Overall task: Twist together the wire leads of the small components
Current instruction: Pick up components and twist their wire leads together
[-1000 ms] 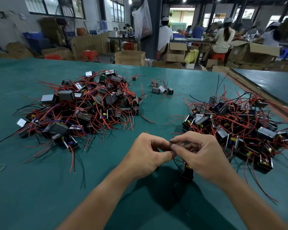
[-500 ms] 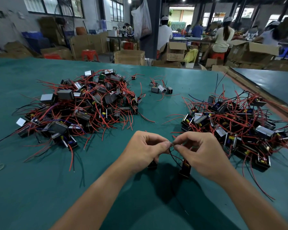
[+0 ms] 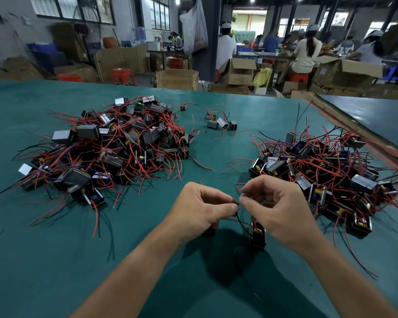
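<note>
Both bare forearms reach in from the lower edge and meet over the middle of the bench. The left hand (image 3: 200, 210) is curled, knuckles up, with thumb and forefinger pinching the thin red and black wire leads (image 3: 239, 220). The right hand (image 3: 278, 210) faces it with bent fingers, its thumb and forefinger pinching the same leads where the two hands' fingertips touch. The hands are thus together, each clamped on the leads. From the pinch the leads hang down to a small black box-shaped component with a yellow part (image 3: 257, 235), which stands on the bench just below the right palm. A second small dark component (image 3: 209, 231) peeks out from under the left hand; whether its leads are in the pinch I cannot tell.

The bench (image 3: 55, 260) has a dark green surface. To the left lies a large heap of grey and black components tangled in red wires (image 3: 106, 145), and to the right a second similar heap (image 3: 326, 171). Between them, farther back, lies a small cluster of a few components (image 3: 221, 122). Beyond the bench stand brown cardboard boxes (image 3: 177, 79) and a red plastic stool (image 3: 122, 75). A pale plastic bag (image 3: 194, 26) hangs by a dark pillar, and seated people (image 3: 307, 51) work at far tables.
</note>
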The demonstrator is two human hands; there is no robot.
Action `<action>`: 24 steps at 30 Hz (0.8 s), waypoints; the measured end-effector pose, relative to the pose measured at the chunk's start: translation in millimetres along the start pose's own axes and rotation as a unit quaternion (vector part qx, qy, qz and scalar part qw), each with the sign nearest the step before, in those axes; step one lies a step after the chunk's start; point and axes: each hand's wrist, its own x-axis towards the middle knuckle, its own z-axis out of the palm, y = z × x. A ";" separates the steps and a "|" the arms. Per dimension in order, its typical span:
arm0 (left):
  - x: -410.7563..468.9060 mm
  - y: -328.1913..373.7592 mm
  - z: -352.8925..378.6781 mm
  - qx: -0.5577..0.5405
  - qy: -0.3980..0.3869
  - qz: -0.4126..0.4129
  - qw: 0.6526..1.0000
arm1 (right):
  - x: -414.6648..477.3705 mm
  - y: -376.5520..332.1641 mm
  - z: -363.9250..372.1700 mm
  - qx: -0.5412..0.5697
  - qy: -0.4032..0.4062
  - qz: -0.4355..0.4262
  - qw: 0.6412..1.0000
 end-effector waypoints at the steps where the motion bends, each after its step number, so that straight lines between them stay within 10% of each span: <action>1: -0.2 0.2 -0.4 0.003 -0.002 -0.002 1.000 | -0.2 0.3 0.7 0.008 0.003 0.000 1.000; 24: -3.8 6.7 -0.1 0.028 -0.076 -0.014 0.997 | -3.7 -9.8 -6.9 0.033 -0.166 -0.046 0.984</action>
